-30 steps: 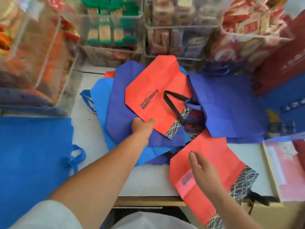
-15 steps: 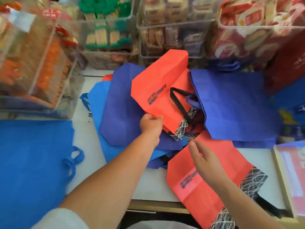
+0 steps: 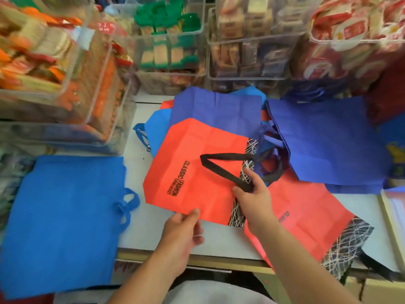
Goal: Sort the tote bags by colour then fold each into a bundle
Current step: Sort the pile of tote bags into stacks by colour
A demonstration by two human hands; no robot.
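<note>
Pulling red tote (image 3: 197,145) nearer than before, L hand (image 3: 184,229) pinches its edge, R hand (image 3: 252,198) now grips its black handle (image 3: 228,155).

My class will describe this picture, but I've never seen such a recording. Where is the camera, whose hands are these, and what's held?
There is no machine: a person wears a camera on the head, looking down at the bare hands. The left hand pinches the near edge of a red-orange fabric tote bag; the right hand grips its black strap handle. On the white table lie another red-orange bag and dark blue bags; a bright blue bag lies flat at the left. Clear bins of packaged snacks stand behind.
</note>
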